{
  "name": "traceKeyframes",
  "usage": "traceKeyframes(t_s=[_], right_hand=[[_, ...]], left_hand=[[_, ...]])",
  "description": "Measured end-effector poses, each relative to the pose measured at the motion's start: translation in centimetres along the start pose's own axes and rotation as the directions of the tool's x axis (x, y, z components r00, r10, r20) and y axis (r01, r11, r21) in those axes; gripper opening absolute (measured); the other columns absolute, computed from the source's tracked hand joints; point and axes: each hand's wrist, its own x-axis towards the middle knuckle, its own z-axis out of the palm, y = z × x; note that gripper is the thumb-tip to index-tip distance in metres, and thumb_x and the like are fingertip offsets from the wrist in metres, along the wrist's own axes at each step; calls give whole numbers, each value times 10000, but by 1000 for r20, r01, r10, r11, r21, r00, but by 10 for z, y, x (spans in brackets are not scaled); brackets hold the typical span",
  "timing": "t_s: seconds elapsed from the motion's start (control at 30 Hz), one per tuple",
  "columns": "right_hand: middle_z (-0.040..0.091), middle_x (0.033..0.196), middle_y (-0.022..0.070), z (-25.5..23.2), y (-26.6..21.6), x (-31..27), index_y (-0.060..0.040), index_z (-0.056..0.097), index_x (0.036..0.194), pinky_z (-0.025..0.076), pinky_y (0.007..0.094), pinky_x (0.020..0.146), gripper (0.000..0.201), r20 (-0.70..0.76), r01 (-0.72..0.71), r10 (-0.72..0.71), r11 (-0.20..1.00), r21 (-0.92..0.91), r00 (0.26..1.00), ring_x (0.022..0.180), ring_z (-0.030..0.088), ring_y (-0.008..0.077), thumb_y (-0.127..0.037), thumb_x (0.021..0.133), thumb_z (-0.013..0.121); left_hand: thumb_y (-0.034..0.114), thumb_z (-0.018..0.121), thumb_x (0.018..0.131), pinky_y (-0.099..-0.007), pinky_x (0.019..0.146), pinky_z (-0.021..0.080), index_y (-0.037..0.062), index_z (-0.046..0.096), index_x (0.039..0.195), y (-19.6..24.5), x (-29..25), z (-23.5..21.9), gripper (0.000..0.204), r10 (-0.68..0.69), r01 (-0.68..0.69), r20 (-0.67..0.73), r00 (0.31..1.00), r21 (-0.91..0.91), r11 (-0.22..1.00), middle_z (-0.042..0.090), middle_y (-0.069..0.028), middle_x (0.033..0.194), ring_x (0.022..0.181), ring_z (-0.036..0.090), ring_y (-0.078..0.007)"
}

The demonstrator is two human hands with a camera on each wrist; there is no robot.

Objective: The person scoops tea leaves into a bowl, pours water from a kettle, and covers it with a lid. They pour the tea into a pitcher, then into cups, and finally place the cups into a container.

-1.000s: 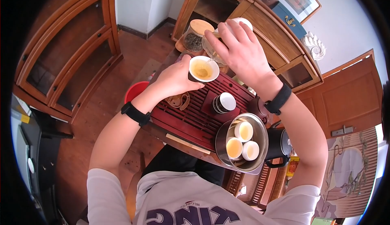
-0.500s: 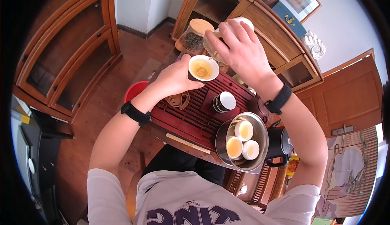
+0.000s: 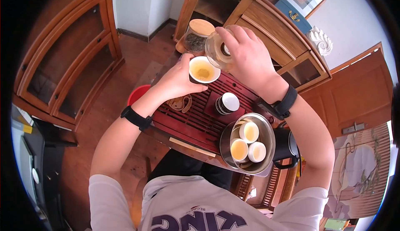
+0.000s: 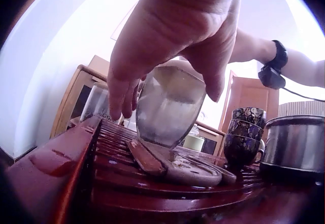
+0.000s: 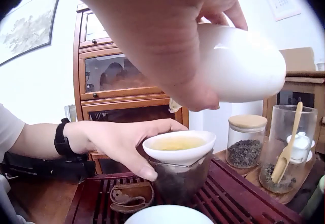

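My left hand [image 3: 179,81] holds a clear glass pitcher [image 4: 170,107] around its upper part, thumb on the near side. A white strainer [image 5: 180,157] sits in the pitcher's mouth, filled with yellow tea. Above and to the right, my right hand [image 3: 254,60] grips a white rounded tea vessel [image 5: 244,66] with a clear glass lid [image 3: 214,51]. The vessel is tilted, its lid edge close over the strainer's rim in the head view. Under the pitcher lies a slatted red-brown tea tray [image 3: 191,124], with a flat brown looped piece [image 3: 180,104] on it.
Dark patterned cups [image 3: 228,104] are stacked on the tray. Beside them a steel bowl [image 3: 271,147] holds three white cups of tea, next to a black kettle [image 3: 287,141]. A wooden-lidded tea jar [image 3: 199,41] and a glass with a bamboo scoop [image 5: 287,153] stand beyond.
The thin stream into the strainer has stopped. My right hand has turned the white vessel, showing more of its glass lid. The head view has shifted slightly; my left hand still holds the pitcher.
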Motion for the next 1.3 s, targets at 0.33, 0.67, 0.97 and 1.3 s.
traceKeyframes(t_s=[0.33,0.67,0.97,1.3], right_hand=[[617,1254,203,10,25,-39,-7,498,1361,505,396,991,823,347,-483,350,749,454,870,1159,613,357,-239,661,864],[609,1281,126,48,46,-91,-30,416,1440,467,331,1028,870,612,-706,363,458,540,703,1195,586,210,-169,715,875],[523,1365,218,55,51,-110,-29,341,1467,434,365,1084,972,607,-693,337,398,601,720,1282,532,315,-281,701,883],[485,1387,289,45,48,-121,-12,290,1472,406,403,1114,1050,562,-650,346,534,540,751,1322,485,395,-322,660,880]], left_hand=[[266,903,741,-390,1052,463,-2,329,1421,-4,7,9,930,57,-58,-33,998,-29,998,578,-189,1326,1263,571,-275],[316,896,741,-389,1008,485,23,430,1338,-1,10,9,812,21,-19,-26,999,49,999,606,-160,1258,1187,609,-273],[356,895,735,-401,965,501,-7,480,1218,9,8,7,734,64,-62,-53,997,44,997,610,-196,1213,1143,624,-300],[251,897,714,-379,995,495,6,500,1277,11,14,-4,731,15,-14,-13,1000,46,999,634,-151,1211,1151,628,-262]])
